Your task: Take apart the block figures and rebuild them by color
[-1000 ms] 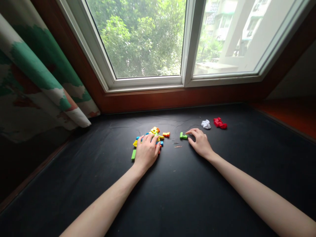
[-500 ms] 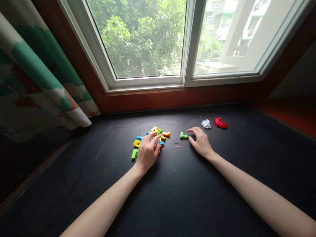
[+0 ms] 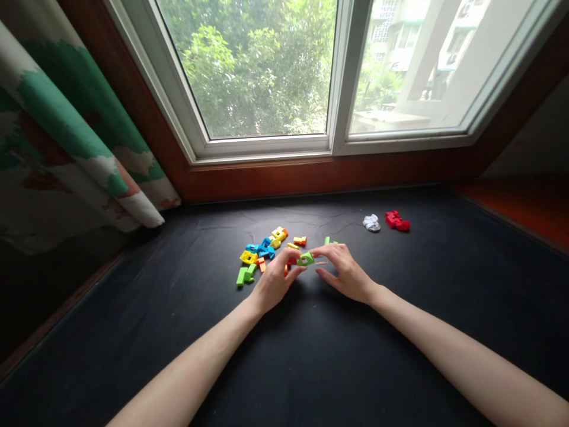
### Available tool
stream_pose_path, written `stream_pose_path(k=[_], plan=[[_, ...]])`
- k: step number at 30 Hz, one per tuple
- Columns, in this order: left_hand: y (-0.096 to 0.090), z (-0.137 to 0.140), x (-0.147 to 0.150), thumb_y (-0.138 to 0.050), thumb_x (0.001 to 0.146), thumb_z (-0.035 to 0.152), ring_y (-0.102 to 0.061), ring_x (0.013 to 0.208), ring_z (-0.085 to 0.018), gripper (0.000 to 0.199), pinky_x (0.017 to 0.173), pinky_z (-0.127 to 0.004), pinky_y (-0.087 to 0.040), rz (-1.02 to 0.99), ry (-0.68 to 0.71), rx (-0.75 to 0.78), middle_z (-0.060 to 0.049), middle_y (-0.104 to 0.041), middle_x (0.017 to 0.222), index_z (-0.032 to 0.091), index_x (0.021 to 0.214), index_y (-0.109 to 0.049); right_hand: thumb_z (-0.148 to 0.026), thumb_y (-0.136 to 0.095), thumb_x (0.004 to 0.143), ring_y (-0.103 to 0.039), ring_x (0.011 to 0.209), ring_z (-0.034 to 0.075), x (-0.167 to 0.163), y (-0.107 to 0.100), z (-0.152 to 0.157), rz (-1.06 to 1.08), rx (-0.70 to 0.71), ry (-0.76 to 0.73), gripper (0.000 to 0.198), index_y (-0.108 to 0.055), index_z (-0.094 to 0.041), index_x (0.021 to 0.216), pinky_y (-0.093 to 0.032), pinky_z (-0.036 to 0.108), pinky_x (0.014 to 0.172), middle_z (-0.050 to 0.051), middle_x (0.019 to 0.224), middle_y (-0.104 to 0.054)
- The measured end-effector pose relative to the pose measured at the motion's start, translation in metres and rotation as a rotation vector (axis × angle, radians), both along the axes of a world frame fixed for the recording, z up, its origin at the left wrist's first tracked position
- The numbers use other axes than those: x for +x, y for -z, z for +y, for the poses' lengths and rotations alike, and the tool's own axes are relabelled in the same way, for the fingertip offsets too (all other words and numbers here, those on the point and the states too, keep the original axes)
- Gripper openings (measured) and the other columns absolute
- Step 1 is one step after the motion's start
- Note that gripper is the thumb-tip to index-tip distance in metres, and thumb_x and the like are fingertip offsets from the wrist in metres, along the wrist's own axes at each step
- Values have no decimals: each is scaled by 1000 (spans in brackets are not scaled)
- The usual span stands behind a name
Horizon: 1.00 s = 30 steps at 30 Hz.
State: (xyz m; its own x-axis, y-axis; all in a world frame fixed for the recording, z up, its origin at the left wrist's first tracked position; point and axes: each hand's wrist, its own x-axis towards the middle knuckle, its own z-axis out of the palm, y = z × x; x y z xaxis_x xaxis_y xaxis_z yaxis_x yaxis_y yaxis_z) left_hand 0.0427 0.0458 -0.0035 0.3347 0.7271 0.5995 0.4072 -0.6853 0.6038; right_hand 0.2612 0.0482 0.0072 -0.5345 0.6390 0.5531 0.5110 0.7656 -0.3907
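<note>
Between the thumb and fingers of my left hand is a green toy block with a pale opening in its face. My right hand comes close to that block from the right, its thumb and fingers apart; whether a fingertip touches the block I cannot tell. Behind my right fingers lies another green piece, partly hidden. Left of my left hand spreads a loose pile of blocks: blue pieces, a yellow piece and green pieces. My left hand covers part of the pile.
A white piece and a red piece lie at the back right of the black tabletop. An orange piece sits behind my hands. A window rises beyond the table, and a curtain hangs at the left.
My left hand has drawn the green block away from the pile, rightward and nearer to me. My right hand has moved left towards it, leaving the other green piece on the table.
</note>
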Motion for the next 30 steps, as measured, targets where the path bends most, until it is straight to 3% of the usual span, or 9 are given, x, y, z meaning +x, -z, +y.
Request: stream_pose_path(k=[7,18,30], plan=[[3,-5,-2,-52,97,29,-67,88,-17,20,78,-30,-55,115,81,-32,-4,-65,99,23,112,-42,-24,-58,94,-61,95,20,0,2,2,-2,11,-15,16,-55,-22,109,-38,36,90,4,103,-70],[-4,-4,-3,-59,93,34,-65,88,-20,22,79,-33,-53,219,-53,137,-6,-69,97,20,109,-56,-25,-50,97,-61,91,22,1,1,0,-12,1,10,15,-55,-19,109,-40,38,87,8,102,-69],[-8,-3,-1,-51,97,33,-64,76,-18,19,95,-43,-46,265,-49,198,-3,-72,85,19,106,-60,-30,-53,96,-58,84,22,4,3,2,-27,0,9,16,-58,-19,107,-40,39,87,6,91,-70]])
